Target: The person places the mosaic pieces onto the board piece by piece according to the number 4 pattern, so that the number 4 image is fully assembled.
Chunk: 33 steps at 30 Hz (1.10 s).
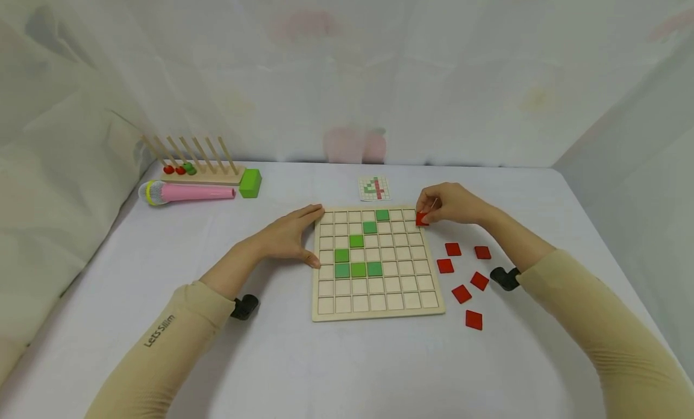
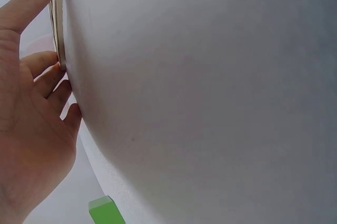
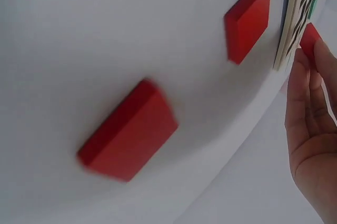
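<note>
A wooden grid board (image 1: 379, 315) lies on the white table with several green square tiles (image 1: 356, 241) set in its cells, most of them along a diagonal and a short row. My right hand (image 1: 452, 203) pinches a red square tile (image 1: 421, 218) between thumb and fingers at the board's upper right edge. In the right wrist view the same red tile (image 3: 309, 40) is at the fingertips, close to the board (image 3: 287, 19). My left hand (image 1: 287, 235) rests at the board's left edge, thumb and fingers spread and touching it. The left wrist view shows these fingers (image 2: 50, 79) against the board's side.
Several loose red tiles (image 1: 462, 294) lie right of the board. A pattern card (image 1: 374, 188) sits behind it. At the back left are a wooden peg stand (image 1: 203, 176) with small red and green pieces, a green block (image 1: 250, 183) and a pink toy microphone (image 1: 195, 192).
</note>
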Available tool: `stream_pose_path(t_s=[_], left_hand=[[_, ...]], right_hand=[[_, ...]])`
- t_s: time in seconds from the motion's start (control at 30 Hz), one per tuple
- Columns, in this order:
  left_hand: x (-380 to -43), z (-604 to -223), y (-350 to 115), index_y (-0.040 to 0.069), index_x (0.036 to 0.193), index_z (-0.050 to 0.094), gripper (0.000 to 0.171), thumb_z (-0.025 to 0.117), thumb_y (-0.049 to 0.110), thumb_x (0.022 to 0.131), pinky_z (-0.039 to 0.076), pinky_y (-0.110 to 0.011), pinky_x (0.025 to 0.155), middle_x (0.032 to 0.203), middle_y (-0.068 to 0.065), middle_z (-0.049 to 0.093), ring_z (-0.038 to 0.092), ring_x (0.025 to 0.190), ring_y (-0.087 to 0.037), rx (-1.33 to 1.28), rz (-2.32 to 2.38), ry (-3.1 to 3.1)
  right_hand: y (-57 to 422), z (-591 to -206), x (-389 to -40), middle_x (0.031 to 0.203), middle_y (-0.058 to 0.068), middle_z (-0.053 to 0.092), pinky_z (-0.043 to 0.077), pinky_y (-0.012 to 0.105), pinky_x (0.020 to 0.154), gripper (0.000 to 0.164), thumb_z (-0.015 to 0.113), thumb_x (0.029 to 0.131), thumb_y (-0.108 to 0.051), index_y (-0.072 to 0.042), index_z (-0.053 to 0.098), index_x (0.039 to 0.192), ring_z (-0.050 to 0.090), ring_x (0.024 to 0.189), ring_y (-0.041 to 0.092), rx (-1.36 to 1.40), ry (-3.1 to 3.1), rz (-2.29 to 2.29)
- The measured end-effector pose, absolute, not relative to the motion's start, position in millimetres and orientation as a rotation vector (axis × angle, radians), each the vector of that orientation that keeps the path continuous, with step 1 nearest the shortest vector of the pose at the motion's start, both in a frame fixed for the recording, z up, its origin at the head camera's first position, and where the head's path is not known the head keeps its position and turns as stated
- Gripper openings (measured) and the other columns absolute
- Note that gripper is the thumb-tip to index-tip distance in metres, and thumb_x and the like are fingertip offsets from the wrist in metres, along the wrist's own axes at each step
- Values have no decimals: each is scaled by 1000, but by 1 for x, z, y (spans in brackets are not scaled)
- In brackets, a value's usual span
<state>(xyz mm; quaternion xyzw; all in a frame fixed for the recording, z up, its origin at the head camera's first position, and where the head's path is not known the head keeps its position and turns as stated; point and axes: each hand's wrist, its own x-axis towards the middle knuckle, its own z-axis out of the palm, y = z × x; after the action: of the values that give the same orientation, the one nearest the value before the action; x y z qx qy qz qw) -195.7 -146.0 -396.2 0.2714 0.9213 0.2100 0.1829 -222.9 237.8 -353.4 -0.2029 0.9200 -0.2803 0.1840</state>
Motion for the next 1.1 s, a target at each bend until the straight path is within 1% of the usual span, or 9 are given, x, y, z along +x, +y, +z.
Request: stream_pose_path(t_s=[0.13, 0.4, 0.57, 0.73, 0.9, 1.1], left_hand=[[-196, -397, -146, 9, 158, 20, 125, 87, 55, 63, 21, -53, 126, 168, -8, 16, 16, 156, -33, 765, 595, 2597], [-197, -398, -145, 9, 158, 20, 125, 88, 54, 63, 21, -52, 126, 168, -8, 17, 16, 156, -33, 779, 594, 2602], [-197, -398, -146, 9, 158, 20, 126, 88, 55, 63, 21, -52, 126, 168, -8, 16, 17, 156, -33, 778, 596, 2602], [-196, -398, -146, 10, 159, 20, 126, 87, 56, 63, 22, -53, 126, 168, -7, 16, 17, 156, -33, 773, 598, 2600], [-196, -398, -146, 10, 159, 20, 125, 87, 56, 63, 21, -53, 126, 168, -7, 16, 17, 156, -33, 772, 598, 2600], [-197, -398, -146, 10, 159, 20, 126, 88, 56, 63, 21, -52, 126, 168, -7, 16, 16, 156, -33, 771, 600, 2600]], right_hand=[[223, -356, -224, 89, 4, 71, 49, 29, 76, 12, 75, 85, -10, -15, 70, 94, 62, 85, 18, -593, 2575, -813], [201, -357, -225, 88, 4, 68, 49, 29, 76, 14, 75, 83, -7, -14, 71, 94, 64, 83, 18, -660, 2564, -816], [190, -358, -227, 87, 3, 68, 49, 29, 79, 14, 76, 84, -8, -15, 71, 95, 64, 83, 17, -689, 2553, -809], [181, -359, -229, 89, 2, 68, 51, 32, 84, 14, 75, 84, -8, -16, 71, 95, 67, 85, 18, -706, 2531, -824], [174, -358, -231, 88, 3, 67, 53, 33, 83, 14, 74, 84, -6, -13, 71, 96, 67, 84, 18, -733, 2524, -841], [168, -357, -233, 87, 6, 69, 55, 34, 82, 14, 74, 84, -3, -9, 71, 96, 68, 83, 19, -761, 2515, -828]])
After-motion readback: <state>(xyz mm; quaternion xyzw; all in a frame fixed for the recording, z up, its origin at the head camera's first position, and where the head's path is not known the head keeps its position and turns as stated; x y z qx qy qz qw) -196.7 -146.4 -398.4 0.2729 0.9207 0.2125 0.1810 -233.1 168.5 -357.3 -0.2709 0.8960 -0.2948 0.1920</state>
